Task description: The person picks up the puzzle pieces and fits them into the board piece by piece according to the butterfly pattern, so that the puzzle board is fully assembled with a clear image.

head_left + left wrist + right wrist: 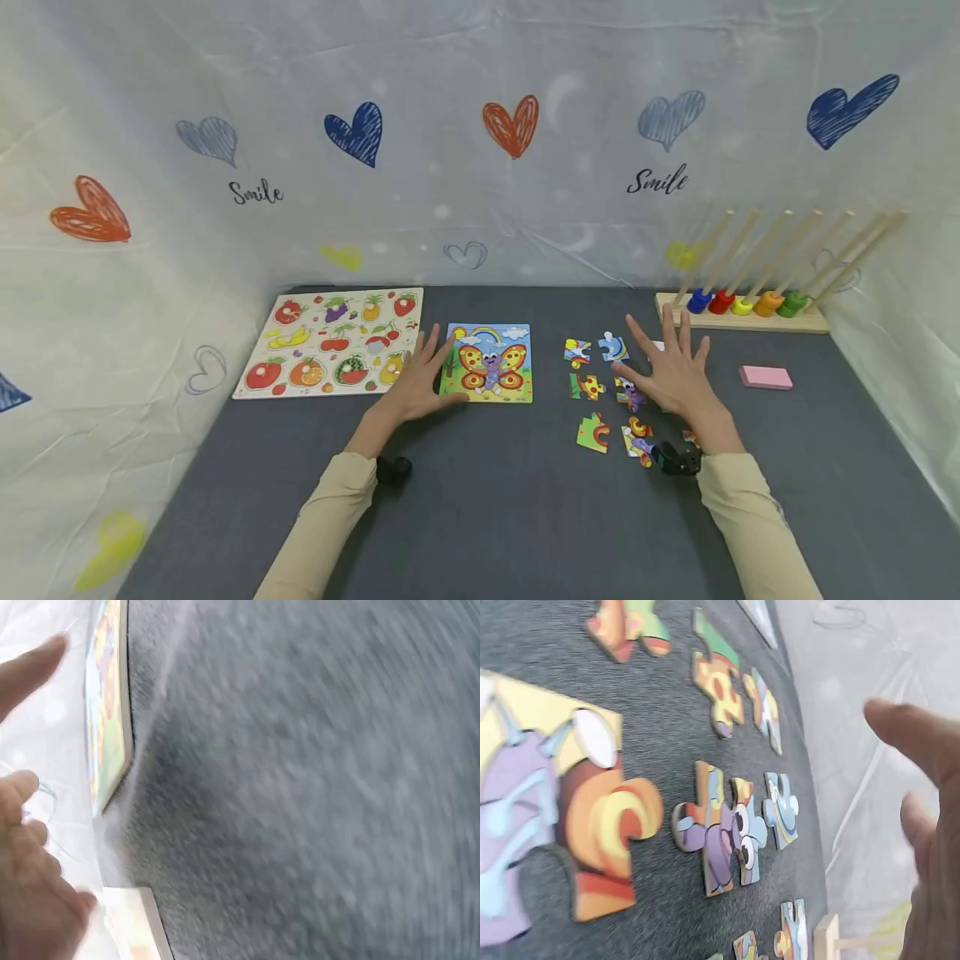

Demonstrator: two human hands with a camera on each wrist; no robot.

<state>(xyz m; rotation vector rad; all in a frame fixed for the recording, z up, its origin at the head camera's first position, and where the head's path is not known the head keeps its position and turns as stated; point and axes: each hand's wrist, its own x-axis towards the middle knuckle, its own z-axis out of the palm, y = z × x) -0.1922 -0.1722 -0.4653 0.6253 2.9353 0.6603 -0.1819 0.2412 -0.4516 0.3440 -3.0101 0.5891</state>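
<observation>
Splaying fingers, left hand (411,385) borders a square board (491,368); spread right hand (675,382) neighbours knobbed, probably wooden pieces (590,432).

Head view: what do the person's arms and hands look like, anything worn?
Left sleeve and right sleeve: plain beige, long, ending near the wrists. Small black units at the left wrist and right wrist. Left hand and right hand: no gloves.

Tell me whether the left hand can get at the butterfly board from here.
Most likely yes: the left hand looks empty, its fingers spread at the left side of the butterfly board. I see nothing lying on the board or standing between them.
</observation>
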